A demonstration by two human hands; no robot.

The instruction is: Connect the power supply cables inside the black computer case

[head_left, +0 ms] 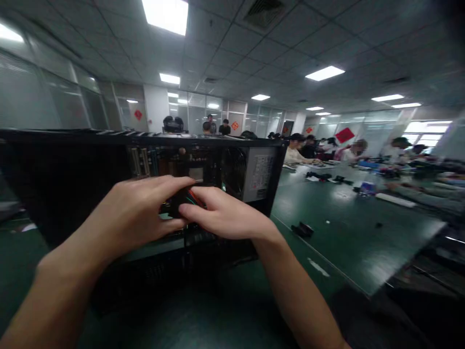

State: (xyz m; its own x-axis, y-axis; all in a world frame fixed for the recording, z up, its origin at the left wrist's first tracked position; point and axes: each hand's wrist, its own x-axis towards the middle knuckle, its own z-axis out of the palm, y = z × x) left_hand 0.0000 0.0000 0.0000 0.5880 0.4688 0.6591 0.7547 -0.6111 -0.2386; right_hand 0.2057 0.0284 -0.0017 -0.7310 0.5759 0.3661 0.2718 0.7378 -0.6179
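Dim, soft picture of a room lit from above

Bright ceiling panels (pixel 166 14) blow out to white while the rest stays murky; the green table (pixel 348 228) carries a pale sheen. The open computer case (pixel 72 179) is nearly black inside. Edges bend and smear, the right side blurs, and distant people are out of focus.

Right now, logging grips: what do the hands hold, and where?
Both the left hand and right hand pinch a black connector at its wired end.

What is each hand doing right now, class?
Left hand: closed around the black connector with coloured wires.
Right hand: fingers pinching the same connector.
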